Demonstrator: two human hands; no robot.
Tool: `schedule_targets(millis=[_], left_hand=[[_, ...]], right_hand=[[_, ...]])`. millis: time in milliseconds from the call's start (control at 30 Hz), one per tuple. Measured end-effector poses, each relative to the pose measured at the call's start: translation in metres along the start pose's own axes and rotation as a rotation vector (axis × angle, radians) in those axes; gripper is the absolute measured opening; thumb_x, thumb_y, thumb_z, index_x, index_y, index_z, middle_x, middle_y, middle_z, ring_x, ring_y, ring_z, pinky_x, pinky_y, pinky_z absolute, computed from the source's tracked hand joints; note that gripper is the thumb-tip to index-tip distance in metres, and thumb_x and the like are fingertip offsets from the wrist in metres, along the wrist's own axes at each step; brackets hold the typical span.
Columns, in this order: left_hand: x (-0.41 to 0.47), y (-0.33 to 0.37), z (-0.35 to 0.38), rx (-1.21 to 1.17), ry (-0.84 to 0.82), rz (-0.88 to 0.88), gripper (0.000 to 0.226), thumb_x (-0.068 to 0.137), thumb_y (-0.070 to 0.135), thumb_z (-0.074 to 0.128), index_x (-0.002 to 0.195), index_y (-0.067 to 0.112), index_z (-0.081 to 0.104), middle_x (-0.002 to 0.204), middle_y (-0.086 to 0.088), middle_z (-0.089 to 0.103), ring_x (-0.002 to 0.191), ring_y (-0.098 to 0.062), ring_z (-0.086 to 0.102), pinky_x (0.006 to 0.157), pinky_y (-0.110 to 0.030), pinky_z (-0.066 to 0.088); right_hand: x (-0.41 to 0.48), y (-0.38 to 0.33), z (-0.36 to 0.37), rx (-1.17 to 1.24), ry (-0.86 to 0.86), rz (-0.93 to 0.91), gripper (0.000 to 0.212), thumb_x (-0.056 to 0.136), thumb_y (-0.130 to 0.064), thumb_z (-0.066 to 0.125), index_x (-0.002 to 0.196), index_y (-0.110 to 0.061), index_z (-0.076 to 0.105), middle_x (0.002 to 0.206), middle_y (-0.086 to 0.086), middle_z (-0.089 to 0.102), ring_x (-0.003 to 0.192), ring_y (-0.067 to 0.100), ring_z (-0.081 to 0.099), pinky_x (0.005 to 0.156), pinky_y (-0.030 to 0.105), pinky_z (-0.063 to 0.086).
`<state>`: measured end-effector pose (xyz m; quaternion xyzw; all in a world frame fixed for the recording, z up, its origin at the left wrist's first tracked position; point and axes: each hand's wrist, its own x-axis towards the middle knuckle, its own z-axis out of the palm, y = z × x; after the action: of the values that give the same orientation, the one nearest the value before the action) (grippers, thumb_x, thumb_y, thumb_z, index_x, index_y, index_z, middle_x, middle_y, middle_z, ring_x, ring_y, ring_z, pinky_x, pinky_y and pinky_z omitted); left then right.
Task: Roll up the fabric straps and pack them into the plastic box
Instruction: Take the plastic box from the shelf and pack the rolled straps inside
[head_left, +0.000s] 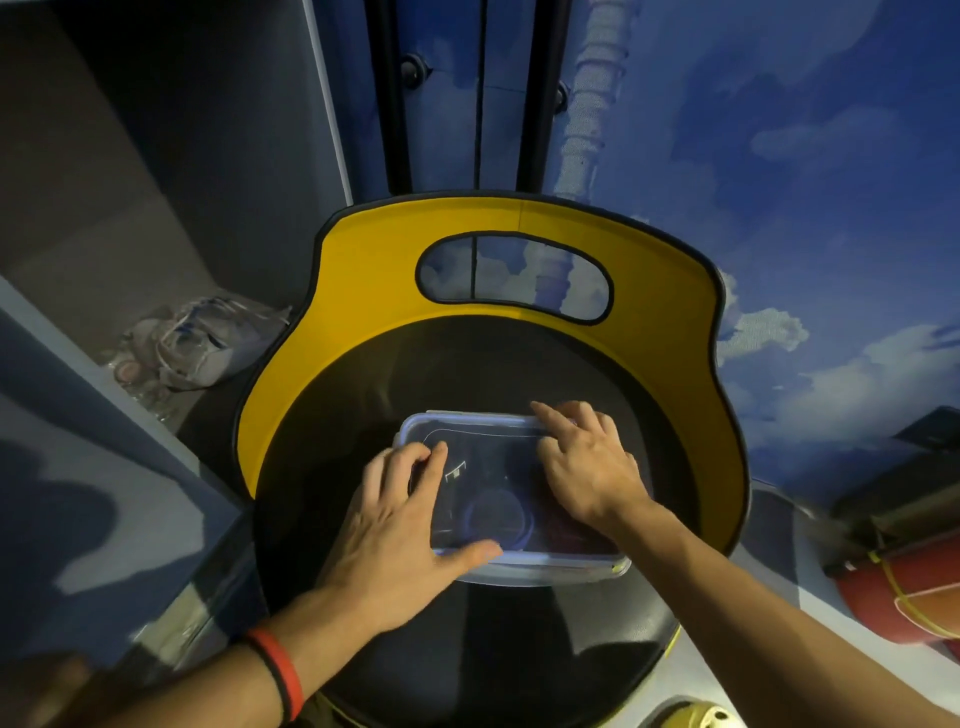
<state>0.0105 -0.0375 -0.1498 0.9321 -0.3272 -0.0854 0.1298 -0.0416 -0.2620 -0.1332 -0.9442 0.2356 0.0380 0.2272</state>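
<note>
A clear plastic box (488, 457) with a blue-rimmed lid sits on the black seat (467, 364) of a chair. Through the lid I see a rolled blue strap (498, 519) and, to its right, a darker reddish roll that is hard to make out. My left hand (395, 525) rests on the lid's left part, fingers bent on top and thumb lying along the near edge. My right hand (587, 467) presses on the lid's right part, its index finger reaching to the far edge.
The chair's yellow backrest (363, 291) with an oval cut-out curves round the far side of the seat. A crumpled plastic bag (208, 343) lies on a shelf at the left. A red rolled object (898, 592) lies at the right, below a cloud-patterned wall.
</note>
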Motion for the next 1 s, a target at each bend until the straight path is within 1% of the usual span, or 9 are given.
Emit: schedule_targets(millis=[33,100,200,333,467,600,767,900,1000], left_hand=[[0.001,-0.001,0.0,-0.018,-0.028,0.004,0.122,0.069,0.096,0.041,0.163,0.029,0.001,0.158,0.012,0.006,0.149,-0.014,0.003,0.12,-0.034,0.032],[0.003,-0.002,-0.001,-0.037,-0.055,0.014,0.128,0.067,0.094,0.05,0.163,0.026,0.0,0.161,0.012,-0.001,0.151,-0.014,-0.004,0.121,-0.036,0.034],[0.003,-0.002,0.001,-0.035,-0.057,0.036,0.131,0.066,0.092,0.054,0.163,0.023,-0.001,0.163,0.01,-0.006,0.152,-0.015,-0.01,0.123,-0.036,0.029],[0.002,0.0,0.003,-0.019,-0.059,0.063,0.13,0.067,0.09,0.055,0.163,0.025,-0.002,0.163,0.007,-0.01,0.152,-0.017,-0.017,0.125,-0.038,0.026],[0.0,-0.004,0.006,-0.025,-0.047,0.144,0.119,0.067,0.089,0.046,0.163,0.033,0.005,0.166,0.008,-0.012,0.152,-0.017,-0.022,0.124,-0.041,0.027],[0.0,-0.012,0.011,-0.076,0.001,0.19,0.115,0.066,0.088,0.054,0.162,0.032,0.021,0.167,0.007,-0.003,0.154,-0.014,-0.019,0.119,-0.043,0.034],[0.0,-0.011,0.016,-0.018,0.032,0.194,0.107,0.074,0.085,0.05,0.161,0.029,0.025,0.168,0.003,0.003,0.156,-0.019,-0.013,0.117,-0.046,0.039],[0.0,-0.011,0.019,0.0,0.077,0.199,0.102,0.076,0.083,0.05,0.158,0.025,0.033,0.167,-0.002,0.015,0.157,-0.025,0.001,0.11,-0.047,0.048],[0.002,-0.012,0.018,-0.036,0.082,0.199,0.104,0.073,0.083,0.054,0.158,0.026,0.034,0.167,0.001,0.016,0.157,-0.022,0.003,0.11,-0.046,0.047]], right_hand=[[0.001,-0.003,0.002,-0.024,-0.015,0.026,0.053,0.102,-0.055,0.033,0.153,-0.043,0.03,0.15,-0.01,0.03,0.142,0.019,0.023,0.106,0.056,0.038],[0.003,-0.004,0.004,-0.081,-0.024,0.039,0.067,0.093,-0.078,0.029,0.15,-0.043,0.032,0.147,-0.011,0.03,0.14,0.019,0.025,0.102,0.056,0.044],[0.007,-0.004,0.005,-0.079,-0.027,0.06,0.077,0.084,-0.088,0.027,0.145,-0.042,0.038,0.144,-0.009,0.036,0.137,0.021,0.029,0.097,0.055,0.049],[0.011,-0.008,0.004,-0.114,-0.067,0.094,0.079,0.08,-0.093,0.025,0.137,-0.041,0.042,0.138,-0.005,0.044,0.133,0.022,0.033,0.094,0.054,0.05],[0.01,-0.012,0.005,-0.128,-0.065,0.116,0.081,0.079,-0.094,0.024,0.136,-0.039,0.042,0.137,-0.002,0.045,0.132,0.025,0.034,0.095,0.055,0.048],[0.008,-0.012,0.007,-0.139,-0.045,0.126,0.081,0.079,-0.094,0.022,0.135,-0.038,0.042,0.136,0.0,0.044,0.133,0.026,0.034,0.093,0.055,0.047],[0.009,-0.01,0.009,-0.132,-0.035,0.124,0.08,0.08,-0.094,0.023,0.135,-0.038,0.042,0.137,0.0,0.045,0.133,0.026,0.034,0.093,0.055,0.047],[0.011,-0.013,0.012,-0.161,-0.016,0.14,0.081,0.081,-0.093,0.021,0.132,-0.035,0.045,0.137,0.0,0.047,0.132,0.026,0.036,0.094,0.056,0.044],[0.014,-0.016,0.014,-0.194,0.003,0.148,0.081,0.082,-0.091,0.018,0.131,-0.033,0.046,0.138,-0.001,0.048,0.132,0.027,0.037,0.097,0.058,0.042]])
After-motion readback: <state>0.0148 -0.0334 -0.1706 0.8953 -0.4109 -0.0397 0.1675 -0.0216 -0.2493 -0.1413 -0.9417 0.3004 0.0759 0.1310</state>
